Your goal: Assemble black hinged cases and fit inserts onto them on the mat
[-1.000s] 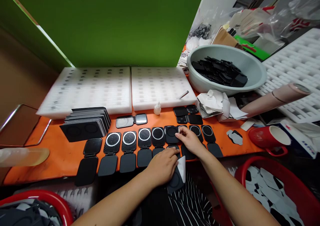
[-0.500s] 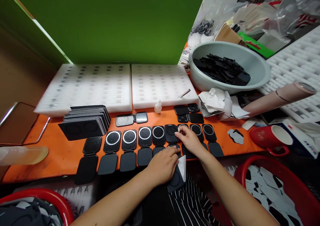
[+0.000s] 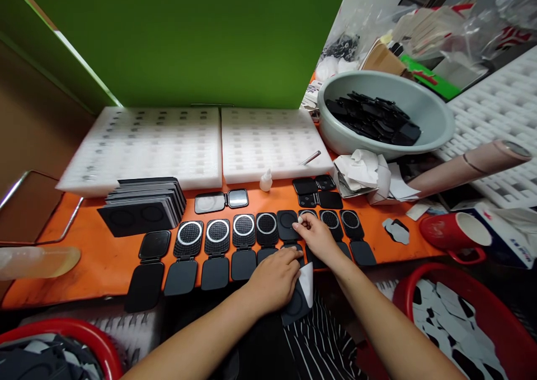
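A row of open black hinged cases [image 3: 217, 238] lies along the orange table [image 3: 104, 262], several with white-ringed mesh discs in their upper halves. My right hand [image 3: 318, 237] rests on the case [image 3: 287, 225] near the row's right end, fingertips pinched at its upper right corner, apparently on a small white bit I cannot make out. My left hand [image 3: 273, 279] lies at the table's front edge, pressing down a dark pad sheet with a peeled white backing [image 3: 301, 296] over my lap.
Two white foam trays [image 3: 188, 145] stand behind the row, a stack of black sheets [image 3: 145, 203] at left. A grey basin of black parts [image 3: 384, 117], crumpled paper, a cardboard tube and a red mug [image 3: 453, 234] crowd the right. Red baskets [image 3: 465, 313] sit below the table edge.
My right hand's fingertips shifted slightly on the case corner. The left hand stayed in place.
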`<state>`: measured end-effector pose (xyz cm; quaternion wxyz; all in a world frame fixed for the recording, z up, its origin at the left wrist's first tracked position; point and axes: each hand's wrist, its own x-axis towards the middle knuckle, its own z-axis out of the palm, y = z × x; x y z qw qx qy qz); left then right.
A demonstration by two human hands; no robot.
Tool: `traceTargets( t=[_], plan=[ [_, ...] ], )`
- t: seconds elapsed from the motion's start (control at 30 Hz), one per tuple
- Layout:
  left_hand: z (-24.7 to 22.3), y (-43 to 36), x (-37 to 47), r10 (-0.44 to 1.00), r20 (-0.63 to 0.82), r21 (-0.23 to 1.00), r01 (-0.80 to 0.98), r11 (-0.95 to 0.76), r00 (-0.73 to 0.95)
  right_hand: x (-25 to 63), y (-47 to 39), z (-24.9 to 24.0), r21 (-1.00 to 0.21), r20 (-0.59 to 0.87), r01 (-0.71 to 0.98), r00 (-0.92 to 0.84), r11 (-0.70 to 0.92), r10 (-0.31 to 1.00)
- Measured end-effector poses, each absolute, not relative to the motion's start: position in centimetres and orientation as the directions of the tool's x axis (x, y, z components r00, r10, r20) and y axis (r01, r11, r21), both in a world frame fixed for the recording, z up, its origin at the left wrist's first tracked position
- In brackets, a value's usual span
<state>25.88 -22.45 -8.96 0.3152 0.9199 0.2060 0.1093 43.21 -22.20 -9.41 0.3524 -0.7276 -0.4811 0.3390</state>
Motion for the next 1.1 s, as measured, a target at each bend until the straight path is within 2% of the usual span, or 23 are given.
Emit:
traceTargets(
  t=[0.3,0.4,0.5,0.6,0.7,0.77,0.83,0.9,0.97,1.03,1.1],
  plan=[
    [-8.7,-22.3,25.9,0.438,0.067,0.617,0.308,-0.724,0.896,42.8,-22.0,-8.8,-0.747,-0.118,0.589,0.340,-0.309,0.933],
    [-8.6,-22.3,26.0,0.439,0.057,0.618,0.314,-0.721,0.897,42.6,-21.9,-8.5,-0.683,-0.097,0.661,0.339,-0.311,0.936],
    [-8.5,-22.2,26.0,0.435,0.050,0.620,0.314,-0.719,0.899,42.2,-22.0,-8.0,-0.531,-0.046,0.804,0.288,-0.268,0.957],
    [-8.6,-22.2,26.1,0.429,0.043,0.626,0.310,-0.716,0.903,41.7,-21.7,-7.6,-0.282,0.029,0.945,0.178,-0.162,0.984],
    [-8.7,-22.3,26.2,0.431,0.033,0.641,0.312,-0.701,0.902,41.8,-20.4,-7.7,-0.083,0.088,0.964,0.258,-0.251,0.962],
    [-8.5,-22.2,26.1,0.427,0.023,0.663,0.307,-0.683,0.904,42.4,-19.3,-7.6,-0.054,0.126,0.926,0.378,-0.374,0.917],
    [-7.8,-21.7,25.9,0.412,0.002,0.712,0.288,-0.640,0.911,43.0,-18.8,-6.8,-0.122,0.149,0.911,0.409,-0.394,0.900],
    [-6.9,-21.0,25.4,0.467,-0.010,0.790,0.294,-0.538,0.884,43.3,-19.4,-5.2,-0.275,0.215,0.919,0.347,-0.284,0.913],
    [-6.0,-20.0,24.8,0.647,-0.024,0.893,0.307,-0.328,0.762,42.9,-21.1,-3.2,-0.425,0.378,0.899,0.282,-0.106,0.882],
    [-5.3,-19.2,24.2,0.811,-0.130,0.978,0.208,0.010,0.571,41.8,-23.3,-1.3,-0.446,0.565,0.895,0.257,0.028,0.784],
    [-4.8,-18.7,23.8,0.827,-0.317,0.931,-0.016,0.365,0.464,40.2,-25.2,-0.2,-0.418,0.609,0.895,0.148,0.157,0.779]
  ],
)
